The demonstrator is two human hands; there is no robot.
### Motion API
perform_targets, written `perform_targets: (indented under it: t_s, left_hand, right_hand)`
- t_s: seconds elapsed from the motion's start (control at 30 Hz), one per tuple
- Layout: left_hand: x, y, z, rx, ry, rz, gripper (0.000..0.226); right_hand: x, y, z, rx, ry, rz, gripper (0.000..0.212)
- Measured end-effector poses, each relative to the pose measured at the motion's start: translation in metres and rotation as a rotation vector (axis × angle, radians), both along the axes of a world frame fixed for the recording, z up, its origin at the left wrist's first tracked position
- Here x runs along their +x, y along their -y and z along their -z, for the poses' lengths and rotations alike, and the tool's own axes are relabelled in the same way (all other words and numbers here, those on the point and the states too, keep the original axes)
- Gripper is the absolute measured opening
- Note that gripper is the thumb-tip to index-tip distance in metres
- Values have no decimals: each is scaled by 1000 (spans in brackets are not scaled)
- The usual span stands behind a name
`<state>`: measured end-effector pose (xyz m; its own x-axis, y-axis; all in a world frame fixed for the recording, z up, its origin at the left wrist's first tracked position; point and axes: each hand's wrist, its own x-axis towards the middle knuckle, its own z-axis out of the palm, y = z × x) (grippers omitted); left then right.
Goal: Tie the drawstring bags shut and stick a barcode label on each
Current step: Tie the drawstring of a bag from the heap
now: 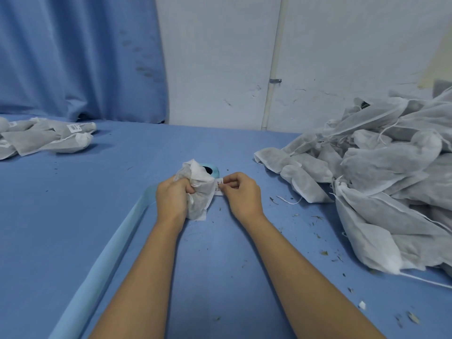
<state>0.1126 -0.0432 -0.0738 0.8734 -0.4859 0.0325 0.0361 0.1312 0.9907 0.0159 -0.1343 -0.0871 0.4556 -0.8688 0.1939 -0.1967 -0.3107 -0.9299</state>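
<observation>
Forearms: both bare, stretched forward over the blue cloth-covered counter (215,265), converging toward its middle.
Left hand: left hand (171,199) back up, wrist straight; fingers (188,189) curled tight round the gathered neck of the white non-woven drawstring bag (201,192).
Right hand: right hand (241,194) just right of the bag; thumb and forefinger pinch the small white barcode label (219,186), other fingers loosely curled.
Label: upright, touching the bag's right edge; print too small to read.
Bag: mid-counter between both hands, ruffled mouth up, dark contents showing through; cannot tell if its bottom corner rests on the cloth.
Behind bag: light-blue label roll with dark core (210,170), partly hidden by the bag's top.
Strip: pale blue backing strip (105,260) runs from beside the left hand to the lower-left edge.
Right side: big heap of grey-white drawstring bags (381,172), strings loose.
Far left: small group of labelled bags (46,138).
Debris: dried leaf bits (324,253) scattered right of the right forearm.
Back: blue curtain (78,57), white wall (220,57).
</observation>
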Motion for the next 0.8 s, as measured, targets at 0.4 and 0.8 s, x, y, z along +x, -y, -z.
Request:
perform_targets:
  t_s: [0.4,0.8]
  left_hand:
    - [-19,11,-13,-188,41,158,23]
    - [-31,11,-17,-182,-51,357,18]
  right_hand:
    - [-53,13,-22,355,496,-176,25]
    - [-43,-4,-30,106,126,-262,68]
